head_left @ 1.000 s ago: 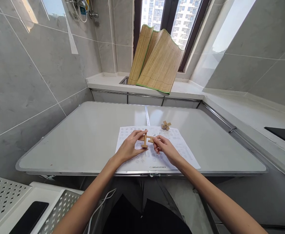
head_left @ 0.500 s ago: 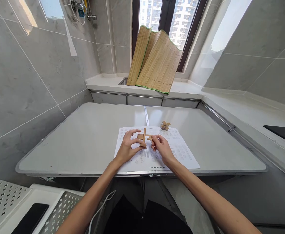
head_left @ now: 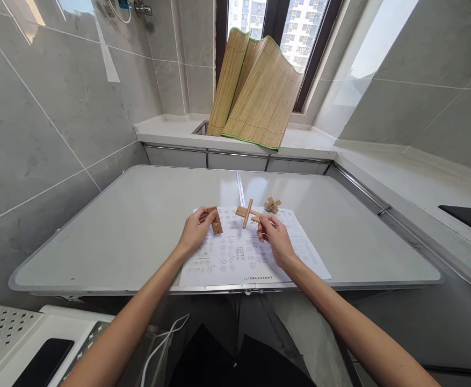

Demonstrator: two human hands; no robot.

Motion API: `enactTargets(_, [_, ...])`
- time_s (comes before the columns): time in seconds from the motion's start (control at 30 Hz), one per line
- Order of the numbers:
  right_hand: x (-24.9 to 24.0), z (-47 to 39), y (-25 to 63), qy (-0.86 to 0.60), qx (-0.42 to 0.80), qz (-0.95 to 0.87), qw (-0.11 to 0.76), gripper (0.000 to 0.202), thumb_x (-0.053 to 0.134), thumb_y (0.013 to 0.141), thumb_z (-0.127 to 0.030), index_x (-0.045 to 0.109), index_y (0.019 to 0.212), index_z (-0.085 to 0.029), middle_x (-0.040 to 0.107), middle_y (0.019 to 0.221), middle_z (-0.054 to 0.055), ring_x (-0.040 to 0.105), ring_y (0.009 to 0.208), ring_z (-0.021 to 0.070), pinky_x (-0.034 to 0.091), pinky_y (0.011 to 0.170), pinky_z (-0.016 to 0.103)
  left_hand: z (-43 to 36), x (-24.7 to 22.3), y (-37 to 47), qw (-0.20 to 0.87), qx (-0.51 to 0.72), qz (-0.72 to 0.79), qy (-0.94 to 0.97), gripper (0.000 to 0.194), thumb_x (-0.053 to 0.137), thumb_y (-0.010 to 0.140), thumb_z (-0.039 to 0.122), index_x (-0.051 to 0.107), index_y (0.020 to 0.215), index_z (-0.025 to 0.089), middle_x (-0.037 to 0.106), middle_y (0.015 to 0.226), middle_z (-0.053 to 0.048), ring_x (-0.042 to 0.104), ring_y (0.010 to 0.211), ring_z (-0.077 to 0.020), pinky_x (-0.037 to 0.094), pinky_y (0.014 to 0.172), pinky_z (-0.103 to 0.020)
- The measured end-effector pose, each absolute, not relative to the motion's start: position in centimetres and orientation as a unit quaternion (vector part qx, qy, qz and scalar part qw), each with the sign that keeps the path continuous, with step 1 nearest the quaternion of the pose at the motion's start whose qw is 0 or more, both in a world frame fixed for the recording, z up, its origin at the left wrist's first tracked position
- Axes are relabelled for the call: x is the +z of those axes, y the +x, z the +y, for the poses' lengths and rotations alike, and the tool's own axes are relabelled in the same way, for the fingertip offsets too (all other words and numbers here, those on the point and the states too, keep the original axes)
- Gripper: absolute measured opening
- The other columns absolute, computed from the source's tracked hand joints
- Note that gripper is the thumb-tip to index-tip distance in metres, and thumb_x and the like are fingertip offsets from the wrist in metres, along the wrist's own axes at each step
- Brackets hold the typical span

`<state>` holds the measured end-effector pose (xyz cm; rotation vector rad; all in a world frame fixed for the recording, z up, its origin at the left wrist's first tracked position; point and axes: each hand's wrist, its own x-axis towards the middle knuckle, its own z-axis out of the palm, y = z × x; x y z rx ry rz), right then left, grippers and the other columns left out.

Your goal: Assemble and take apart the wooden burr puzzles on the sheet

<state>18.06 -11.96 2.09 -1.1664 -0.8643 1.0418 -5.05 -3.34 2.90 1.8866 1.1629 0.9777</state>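
Over the left part of a printed instruction sheet [head_left: 235, 269], my left hand [head_left: 198, 228] grips a flat wooden puzzle piece [head_left: 218, 224] between thumb and fingers. Its lower end tilts toward me. My right hand [head_left: 273, 236] pinches the right end of two crossed wooden puzzle pieces [head_left: 246, 213], held just above the sheet. One of these pieces runs sideways and the other crosses it at an angle. A small star-shaped wooden puzzle [head_left: 273, 205] sits at the sheet's far edge, beyond my right hand and apart from it.
The sheet lies on a white folding table [head_left: 118, 236] with a seam down its middle. A bamboo mat [head_left: 259, 97] leans by the window on the ledge behind. At lower left, a black phone [head_left: 44, 363] rests on a white perforated surface, near a white cable [head_left: 158, 349].
My left hand has left the crossed pieces, moved left, and now holds a separate flat piece. My right hand keeps the crossed pieces, now tilted and slightly farther right. The view has shifted a little.
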Motion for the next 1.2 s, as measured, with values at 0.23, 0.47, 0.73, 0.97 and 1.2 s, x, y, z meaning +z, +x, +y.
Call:
enactTargets(0.23, [2.0,-11.0,18.3,-0.507,0.469,-0.421,0.588,0.043,0.071,0.089,-0.063,0.055,0.08,-0.024,0.054,0.072,-0.003,0.048,0.058,0.0131,0.04,0.054,0.029,3.4,2.3,-6.1,0.28,0.258,0.48,0.79,0.046,0.055,0.092,0.063,0.07,0.104,0.021,0.072,0.081,-0.004,0.063,0.076,-0.0227,0.045,0.069,-0.031])
enactTargets(0.47, [2.4,-10.0,17.9,-0.503,0.487,-0.456,0.549,0.044,0.068,0.092,-0.064,0.054,0.079,-0.024,0.054,0.07,-0.003,0.047,0.057,0.013,0.04,0.055,0.029,6.4,1.9,-7.1,0.242,0.199,0.465,0.828,0.044,0.054,0.092,0.061,0.074,0.104,0.024,0.064,0.07,-0.002,0.058,0.069,-0.0222,0.037,0.064,-0.03])
enactTargets(0.73, [4.0,-9.5,16.6,-0.504,0.513,-0.464,0.518,0.046,0.067,0.092,-0.066,0.053,0.078,-0.024,0.055,0.07,-0.003,0.047,0.056,0.0131,0.043,0.059,0.03,7.6,0.9,-8.0,0.221,0.183,0.436,0.853,0.047,0.051,0.095,0.061,0.076,0.104,0.022,0.073,0.092,-0.007,0.063,0.087,-0.0259,0.046,0.078,-0.034])
enactTargets(0.97, [4.2,-9.2,16.3,-0.497,0.526,-0.464,0.511,0.045,0.067,0.093,-0.063,0.053,0.077,-0.024,0.054,0.069,-0.003,0.046,0.056,0.0132,0.042,0.06,0.031,7.9,-0.3,-8.7,0.198,0.218,0.43,0.853,0.045,0.055,0.096,0.06,0.076,0.112,0.023,0.067,0.105,-0.01,0.057,0.108,-0.0301,0.047,0.099,-0.045])
enactTargets(1.2, [4.0,-8.9,16.1,-0.497,0.529,-0.459,0.513,0.044,0.067,0.094,-0.061,0.052,0.077,-0.024,0.054,0.068,-0.003,0.046,0.056,0.0132,0.041,0.059,0.03,2.6,3.5,-7.0,0.256,0.33,0.379,0.826,0.043,0.051,0.102,0.053,0.061,0.135,0.027,0.059,0.141,-0.01,0.056,0.126,-0.0282,0.05,0.107,-0.045])
